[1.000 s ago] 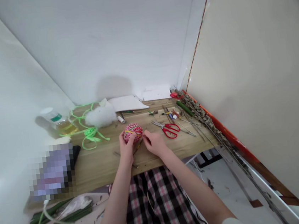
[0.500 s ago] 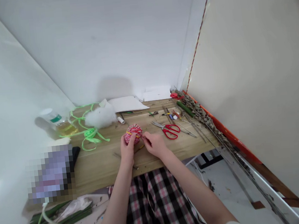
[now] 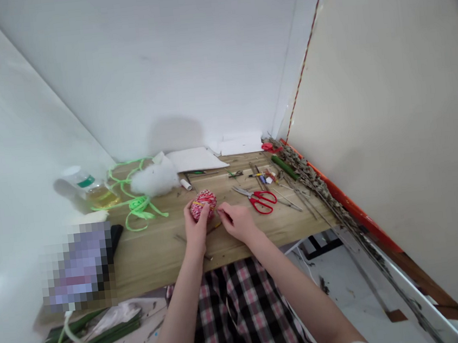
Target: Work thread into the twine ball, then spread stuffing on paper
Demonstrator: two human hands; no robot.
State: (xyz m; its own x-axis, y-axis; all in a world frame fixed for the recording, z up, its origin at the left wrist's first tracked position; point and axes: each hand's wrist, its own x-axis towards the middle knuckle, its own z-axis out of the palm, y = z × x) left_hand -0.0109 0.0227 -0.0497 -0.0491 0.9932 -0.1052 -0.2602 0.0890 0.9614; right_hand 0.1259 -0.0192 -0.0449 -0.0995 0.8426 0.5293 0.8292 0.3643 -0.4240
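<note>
A ball of red and white yarn [image 3: 204, 202] with a yellow strand across it is held up just above the table. My left hand [image 3: 196, 227] wraps round its left and lower side, thumb on the front. Just to the right of the ball, my right hand [image 3: 236, 221] is closed in a pinch with fingertips pointing at it; whatever is between them is too small to make out. Red-handled scissors [image 3: 261, 196] lie partly open to the right of my right hand. Below the ball, a thin yellowish strand or stick [image 3: 214, 227] shows on the table.
Left on the wooden table [image 3: 151, 256] are white stuffing [image 3: 156, 179], green cord [image 3: 139, 207], a bottle of yellow liquid [image 3: 100, 193] and a blurred-out device [image 3: 81, 263]. White paper [image 3: 195, 158] lies at the back. Dried stems [image 3: 320, 181] and several thin sticks line the right side.
The ball has turned and tilted slightly in my left hand. My right fingertips have come a little away from it. The things on the table have stayed put.
</note>
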